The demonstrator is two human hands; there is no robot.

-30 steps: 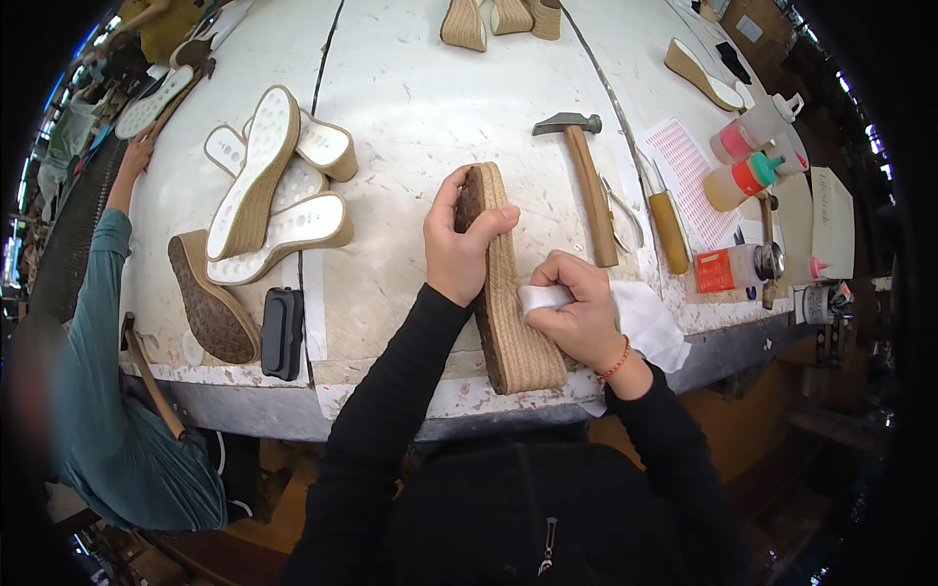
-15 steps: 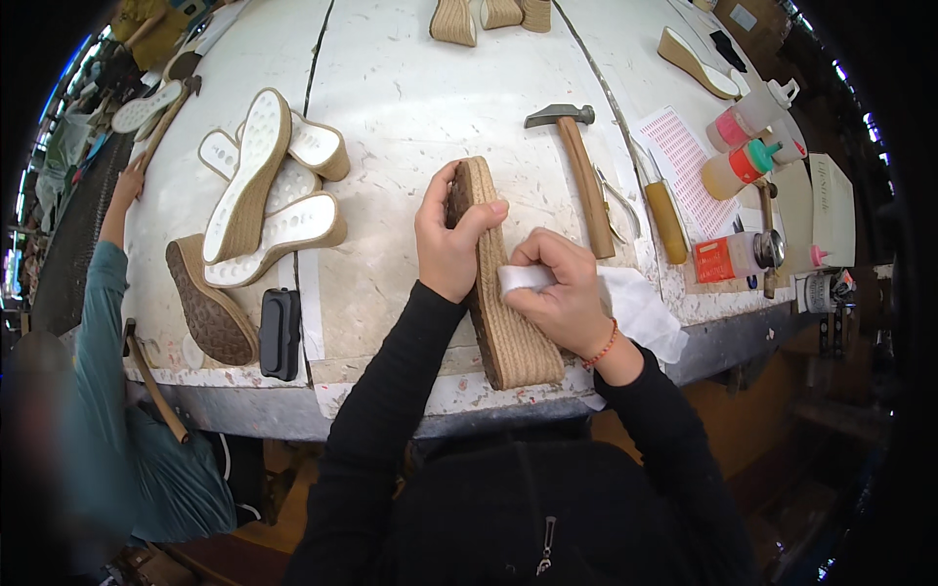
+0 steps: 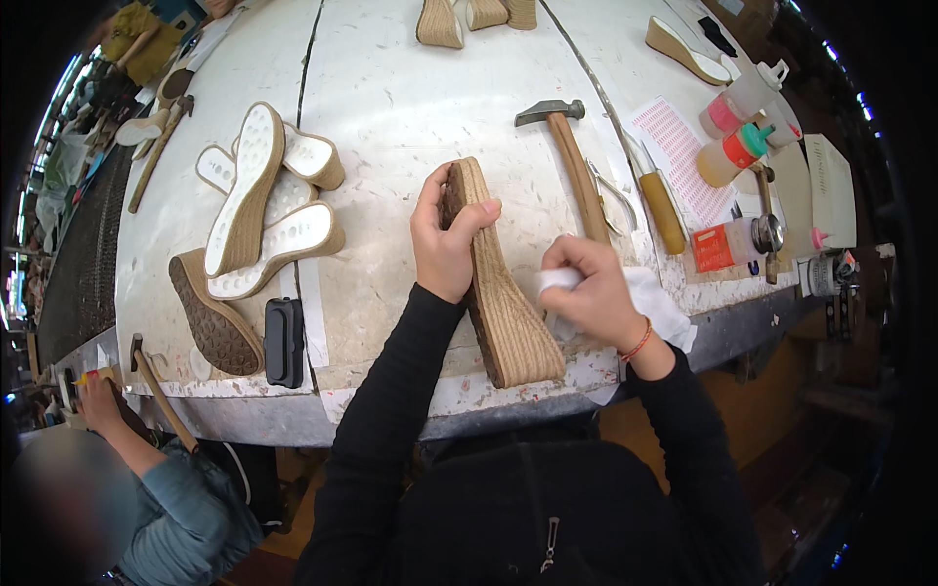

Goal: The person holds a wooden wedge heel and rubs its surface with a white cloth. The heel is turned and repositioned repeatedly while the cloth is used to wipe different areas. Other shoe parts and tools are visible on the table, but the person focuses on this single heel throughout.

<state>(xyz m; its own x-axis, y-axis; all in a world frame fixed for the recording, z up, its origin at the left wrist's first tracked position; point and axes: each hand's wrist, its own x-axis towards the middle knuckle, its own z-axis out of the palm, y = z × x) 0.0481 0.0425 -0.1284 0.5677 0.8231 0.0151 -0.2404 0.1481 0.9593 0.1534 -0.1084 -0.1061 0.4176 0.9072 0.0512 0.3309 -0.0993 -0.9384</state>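
My left hand point(image 3: 447, 238) grips a wedge shoe sole point(image 3: 510, 327) near its narrow toe end, thumb across the woven rope side and fingers behind the brown tread. The thick heel end points toward me, at the table's front edge. To the right, my right hand point(image 3: 589, 293) is closed on a white cloth point(image 3: 657, 301), part bunched at the fingers and part trailing over the table. A small gap separates that hand from the sole. Beyond it lies a hammer point(image 3: 578, 176) with a wooden handle, beside metal pincers point(image 3: 613, 200).
Several wedge soles point(image 3: 244, 195) are piled at left, near a black case point(image 3: 284, 342). Squeeze bottles point(image 3: 735, 154), a red-labelled jar point(image 3: 724, 246), a wooden-handled tool point(image 3: 663, 213) and a printed sheet point(image 3: 684, 161) stand or lie at right. A co-worker point(image 3: 181, 508) sits at lower left.
My right hand has moved right with the cloth, off the sole's side. My left hand keeps its hold. The co-worker's arm has drawn back from the far-left hammer toward the near left.
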